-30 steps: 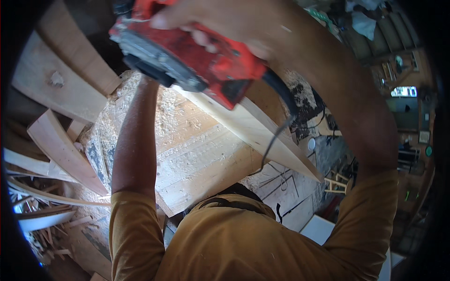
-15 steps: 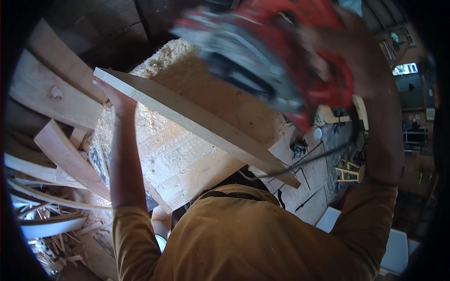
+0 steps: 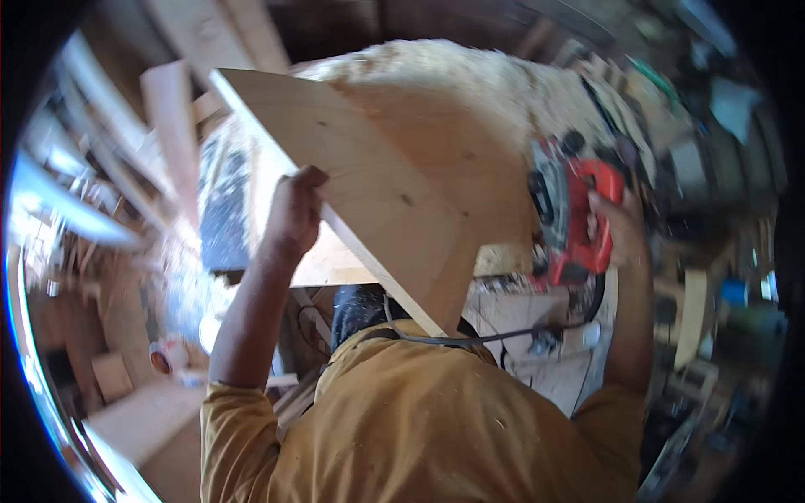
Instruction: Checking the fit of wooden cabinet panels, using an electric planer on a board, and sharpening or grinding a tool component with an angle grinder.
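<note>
My left hand (image 3: 295, 208) is closed around the near edge of a pale wooden board (image 3: 377, 193), its thumb over the top. The board tilts across the workbench (image 3: 495, 260), its lower end close to my body. At the bench's right end is a red and grey electric planer (image 3: 558, 210) with a black front knob. My right hand (image 3: 619, 220) is wrapped round its rear handle. Whether the planer rests on the bench or hangs just above it, I cannot tell. A dark power cord (image 3: 520, 334) runs from it past my waist.
Heaped wood shavings (image 3: 419, 59) line the far side of the bench. Long curved wooden pieces (image 3: 172, 126) lean at the left. Offcuts and a green item (image 3: 654, 80) lie at the far right. Much of the surroundings is blurred.
The planer has come down from high in front to the bench's right end, still in my right hand. My left hand has shifted from the board's far end toward its middle. The view has turned.
</note>
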